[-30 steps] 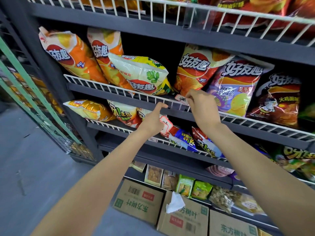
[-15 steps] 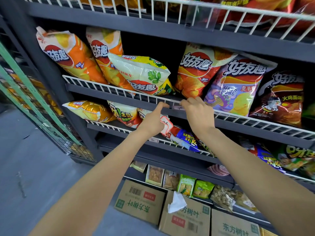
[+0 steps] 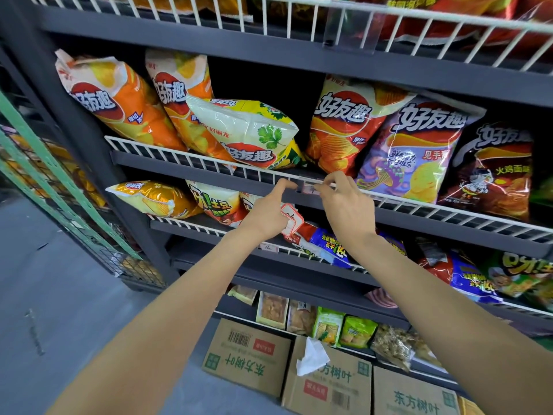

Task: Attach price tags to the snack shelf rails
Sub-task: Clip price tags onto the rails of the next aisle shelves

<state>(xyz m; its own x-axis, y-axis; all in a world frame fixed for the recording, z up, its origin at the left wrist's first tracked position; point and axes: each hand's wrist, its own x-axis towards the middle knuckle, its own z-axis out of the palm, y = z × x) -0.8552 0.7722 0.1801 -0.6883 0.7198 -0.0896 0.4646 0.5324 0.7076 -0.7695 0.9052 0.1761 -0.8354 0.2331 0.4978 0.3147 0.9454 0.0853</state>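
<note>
clipping a price tag onto the wire rail at frame centre

our right hand (image 3: pixel 344 205) pinches the price tag (image 3: pixel 309 187) against the shelf rail (image 3: pixel 419 205); our left hand (image 3: pixel 269 214) curls round spare tags (image 3: pixel 291 218). a half-seated tag may drop. cardboard boxes (image 3: pixel 248 354) at the bottom hold tissue (image 3: pixel 311 356), chip bags (image 3: pixel 245 133) fill the shelves

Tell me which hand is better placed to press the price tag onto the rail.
Probably the right hand: its fingertips already pinch the price tag at the white wire rail. The left hand holds spare tags beside it.
</note>
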